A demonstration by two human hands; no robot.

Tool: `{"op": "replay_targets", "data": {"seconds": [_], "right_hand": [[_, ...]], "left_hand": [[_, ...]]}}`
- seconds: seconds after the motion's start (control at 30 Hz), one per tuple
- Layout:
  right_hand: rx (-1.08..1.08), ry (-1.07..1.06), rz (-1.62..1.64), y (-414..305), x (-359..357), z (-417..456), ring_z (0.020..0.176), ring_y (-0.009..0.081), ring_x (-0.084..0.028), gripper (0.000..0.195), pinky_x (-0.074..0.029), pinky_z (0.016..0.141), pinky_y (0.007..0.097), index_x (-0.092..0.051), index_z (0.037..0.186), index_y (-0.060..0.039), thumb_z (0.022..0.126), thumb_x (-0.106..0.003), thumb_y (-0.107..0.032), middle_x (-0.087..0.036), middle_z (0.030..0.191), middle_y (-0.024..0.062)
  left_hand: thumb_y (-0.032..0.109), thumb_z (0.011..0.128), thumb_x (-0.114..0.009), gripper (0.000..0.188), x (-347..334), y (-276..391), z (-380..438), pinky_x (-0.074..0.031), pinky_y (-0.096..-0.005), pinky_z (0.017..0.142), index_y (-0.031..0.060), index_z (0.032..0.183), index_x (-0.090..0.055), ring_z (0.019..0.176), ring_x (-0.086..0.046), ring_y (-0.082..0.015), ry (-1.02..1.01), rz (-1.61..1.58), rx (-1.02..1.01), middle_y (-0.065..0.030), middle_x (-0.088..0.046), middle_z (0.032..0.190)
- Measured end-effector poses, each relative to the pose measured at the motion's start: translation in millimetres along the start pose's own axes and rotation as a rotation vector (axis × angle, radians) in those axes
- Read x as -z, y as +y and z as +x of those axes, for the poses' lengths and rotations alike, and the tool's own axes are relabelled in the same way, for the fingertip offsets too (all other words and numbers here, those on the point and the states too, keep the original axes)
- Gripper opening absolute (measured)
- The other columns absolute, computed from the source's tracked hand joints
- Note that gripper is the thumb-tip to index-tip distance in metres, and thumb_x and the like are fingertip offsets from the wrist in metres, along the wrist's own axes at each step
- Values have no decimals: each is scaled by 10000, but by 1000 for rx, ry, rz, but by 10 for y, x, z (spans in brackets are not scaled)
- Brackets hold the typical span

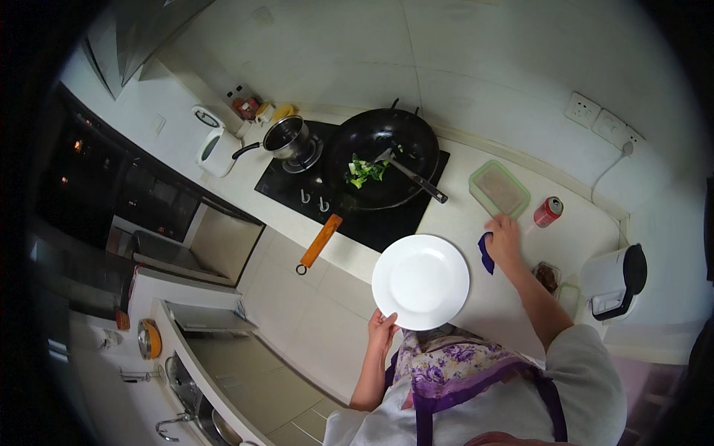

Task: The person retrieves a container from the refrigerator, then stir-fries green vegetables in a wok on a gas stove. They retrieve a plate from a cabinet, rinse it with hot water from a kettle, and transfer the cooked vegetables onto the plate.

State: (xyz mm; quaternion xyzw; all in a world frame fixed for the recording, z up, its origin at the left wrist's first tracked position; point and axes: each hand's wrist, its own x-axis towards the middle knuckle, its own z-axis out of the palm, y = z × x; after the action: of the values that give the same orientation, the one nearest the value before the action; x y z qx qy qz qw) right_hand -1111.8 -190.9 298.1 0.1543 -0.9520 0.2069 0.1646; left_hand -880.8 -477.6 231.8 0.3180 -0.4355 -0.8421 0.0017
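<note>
A white round plate (421, 282) is held by its lower left rim in my left hand (382, 330), the thumb lying over the edge. My right hand (505, 243) grips a dark blue cloth (486, 254) at the counter, just below a green-rimmed lidded food container (499, 189). On the hob sits a large black wok (357, 134) with chopped green vegetables (365, 170) in it. A spatula (415, 177) rests in the wok, its handle crossing the right rim. The wok's wooden handle (321, 243) points toward the floor.
A small saucepan (285, 137) stands on the other burner of the black glass hob (279, 179). Right of the container is a red drink can (549, 212). A box of dark food (548, 277) and a white pitcher (605, 279) lie beyond my right forearm.
</note>
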Motion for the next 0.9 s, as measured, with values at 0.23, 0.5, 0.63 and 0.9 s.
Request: {"op": "replay_targets", "data": {"seconds": [0.23, 0.5, 0.63, 0.9], "right_hand": [[138, -161, 92, -1132, 300, 1110, 938, 339, -544, 465, -463, 771, 430, -424, 1203, -76, 770, -588, -121, -530, 1002, 180], [-32, -444, 28, -1253, 54, 1624, 835, 325, -613, 433, -491, 722, 411, -462, 1227, -163, 798, -511, -148, -626, 952, 172], [176, -372, -82, -1258, 874, 1835, 807, 321, -606, 297, -485, 730, 416, -628, 1089, -174, 808, -536, -195, -647, 871, 134], [294, -385, 45, -1640, 591, 1774, 732, 324, -605, 280, -488, 681, 418, -641, 1069, -170, 801, -561, -157, -638, 823, 158]], "left_hand": [[-29, 822, -553, 282, -256, -226, 390, -518, -205, 506, 32, 1093, -505, 672, -621, -128, -89, 16, 27, -65, -632, 846], [15, 840, -571, 245, -330, -167, 799, -500, -191, 527, 69, 1073, -520, 649, -597, -83, -259, 100, 131, -4, -614, 797], [45, 853, -572, 224, -368, -164, 862, -499, -201, 534, 75, 1068, -519, 639, -560, -64, -314, 115, 130, 17, -570, 784], [133, 845, -608, 217, -367, 256, 1063, -524, -264, 531, -14, 988, -538, 601, -607, -137, -535, 807, 69, -84, -599, 723]]}}
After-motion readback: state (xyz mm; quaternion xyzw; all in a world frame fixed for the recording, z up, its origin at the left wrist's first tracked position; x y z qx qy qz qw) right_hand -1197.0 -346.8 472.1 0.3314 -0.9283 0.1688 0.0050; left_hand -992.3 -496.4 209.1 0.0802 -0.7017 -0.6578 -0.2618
